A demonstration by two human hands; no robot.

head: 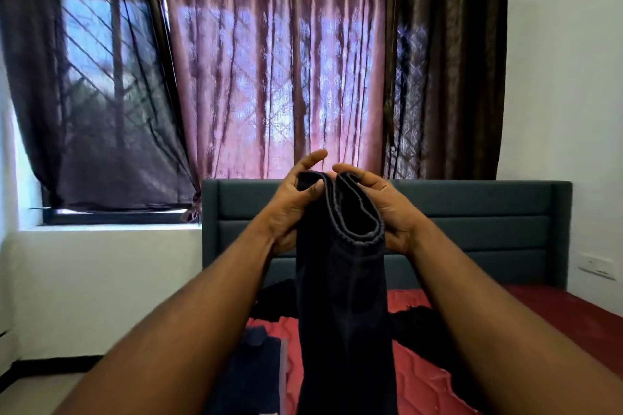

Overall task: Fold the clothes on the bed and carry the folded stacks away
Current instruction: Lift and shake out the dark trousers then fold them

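Observation:
I hold a dark navy garment (344,313) up in front of me by its elastic waistband, and it hangs straight down over the bed. My left hand (290,205) pinches the left side of the waistband between thumb and fingers. My right hand (381,205) grips the right side of the band. The red quilted bed (556,310) lies below. A folded dark blue stack (253,374) rests on it at the lower left. Loose black clothes (414,323) lie to the right of the hanging garment, and another dark piece (276,300) lies behind it.
A teal padded headboard (472,212) stands at the far end of the bed. Brown and pink curtains (276,61) cover the window behind it. A white ledge (108,273) and wall lie left of the bed, and a wall socket (596,268) is on the right.

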